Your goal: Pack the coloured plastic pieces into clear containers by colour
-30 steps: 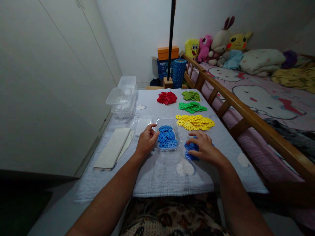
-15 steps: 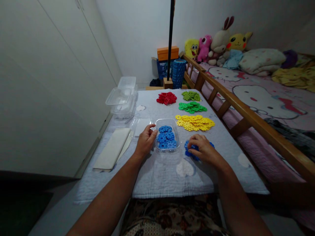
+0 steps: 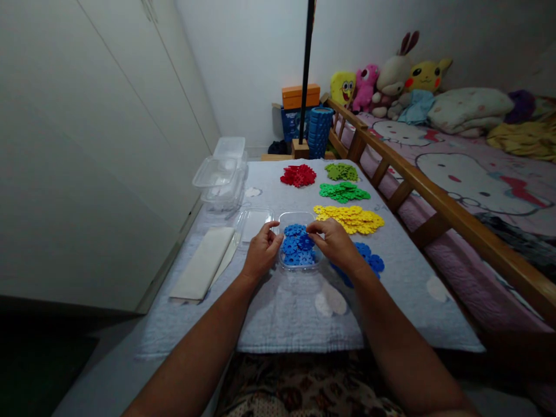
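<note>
A clear plastic container (image 3: pixel 299 269) stands on the table with several light blue snowflake discs (image 3: pixel 292 246) in it. At its left rim is my left hand (image 3: pixel 262 250), thumb and forefinger apart; whether it touches the wall I cannot tell. My right hand (image 3: pixel 332 240) is over the container's right side, its fingertips closed on a dark blue snowflake disc (image 3: pixel 306 241). A pile of dark blue discs (image 3: pixel 374 262) lies partly hidden under my right forearm.
Beyond lie piles of yellow discs (image 3: pixel 362 220), green discs (image 3: pixel 344 191), olive green discs (image 3: pixel 341 171) and red discs (image 3: pixel 298 175). To the left are a clear lid (image 3: pixel 256 225), a folded cream cloth (image 3: pixel 204 263) and stacked clear containers (image 3: pixel 221 188). A wooden bed rail (image 3: pixel 408 168) runs along the right.
My right hand has moved left and away from the dark blue pile to the container, bringing a dark blue disc. My left hand stays by the container's left rim. The view has shifted slightly.
</note>
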Available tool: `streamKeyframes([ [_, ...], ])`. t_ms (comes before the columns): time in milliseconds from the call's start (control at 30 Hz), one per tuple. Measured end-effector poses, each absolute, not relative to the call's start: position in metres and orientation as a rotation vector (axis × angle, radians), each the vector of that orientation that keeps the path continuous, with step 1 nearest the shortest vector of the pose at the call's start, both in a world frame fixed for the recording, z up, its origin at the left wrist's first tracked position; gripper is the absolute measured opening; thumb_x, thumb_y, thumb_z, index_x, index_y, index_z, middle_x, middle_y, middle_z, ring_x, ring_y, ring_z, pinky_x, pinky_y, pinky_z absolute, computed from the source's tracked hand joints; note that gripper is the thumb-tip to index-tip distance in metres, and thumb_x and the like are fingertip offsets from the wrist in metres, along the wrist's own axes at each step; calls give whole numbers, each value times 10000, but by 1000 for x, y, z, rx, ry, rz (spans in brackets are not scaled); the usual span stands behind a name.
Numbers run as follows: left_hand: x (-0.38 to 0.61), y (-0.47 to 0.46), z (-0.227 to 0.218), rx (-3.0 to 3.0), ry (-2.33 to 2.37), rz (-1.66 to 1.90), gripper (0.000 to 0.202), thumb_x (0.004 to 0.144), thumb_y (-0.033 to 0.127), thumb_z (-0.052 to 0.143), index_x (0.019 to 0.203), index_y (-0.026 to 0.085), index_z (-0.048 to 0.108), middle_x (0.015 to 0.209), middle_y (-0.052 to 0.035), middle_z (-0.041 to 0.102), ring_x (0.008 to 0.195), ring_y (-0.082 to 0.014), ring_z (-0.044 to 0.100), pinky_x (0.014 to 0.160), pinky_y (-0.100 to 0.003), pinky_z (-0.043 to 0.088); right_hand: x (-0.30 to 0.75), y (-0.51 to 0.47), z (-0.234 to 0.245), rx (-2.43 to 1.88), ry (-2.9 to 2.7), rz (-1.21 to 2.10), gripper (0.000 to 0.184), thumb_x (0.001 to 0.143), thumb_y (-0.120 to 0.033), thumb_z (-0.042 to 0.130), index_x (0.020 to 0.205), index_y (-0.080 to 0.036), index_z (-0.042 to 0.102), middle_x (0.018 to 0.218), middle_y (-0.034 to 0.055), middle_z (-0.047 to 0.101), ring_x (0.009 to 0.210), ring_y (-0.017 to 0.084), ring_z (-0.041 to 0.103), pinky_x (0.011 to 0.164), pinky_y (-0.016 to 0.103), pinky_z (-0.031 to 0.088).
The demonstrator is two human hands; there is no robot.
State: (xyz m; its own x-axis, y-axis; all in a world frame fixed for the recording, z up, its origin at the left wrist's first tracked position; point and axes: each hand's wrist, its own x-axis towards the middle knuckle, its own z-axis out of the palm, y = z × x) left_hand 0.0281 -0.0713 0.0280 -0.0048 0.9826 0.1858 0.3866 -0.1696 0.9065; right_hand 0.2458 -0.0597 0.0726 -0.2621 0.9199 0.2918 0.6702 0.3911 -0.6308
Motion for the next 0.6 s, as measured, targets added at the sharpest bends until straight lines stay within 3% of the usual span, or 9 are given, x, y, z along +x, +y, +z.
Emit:
streamKeyframes([
  [133, 28, -71, 27, 1629, 1436, 1166, 383, 921, 396, 584, 1244, 195, 628, 644, 78, 493, 605, -133, 502, 625, -268, 376, 268, -57, 67, -1409, -1941, 357, 199, 880, -170, 621, 999, -235, 766, 1090, 89, 781, 1061, 278, 653, 987, 452, 466],
  [333, 29, -71, 26, 1630, 1440, 1176, 389, 918, 398, 586, 1247, 194, 629, 649, 78, 493, 603, -129, 497, 627, -265, 374, 323, -60, 53, -1616, -1981, 276, 179, 876, -206, 616, 960, -231, 773, 1091, 84, 770, 1094, 283, 642, 1016, 453, 428],
  [600, 29, -72, 27, 1578, 1489, 1206, 360, 913, 379, 586, 1212, 186, 643, 645, 81, 474, 594, -122, 476, 615, -255, 363, 348, -79, 28, -1914, -2074, 167, 214, 840, -219, 680, 1008, -271, 802, 1242, 98, 702, 1169, 344, 526, 944, 475, 406],
])
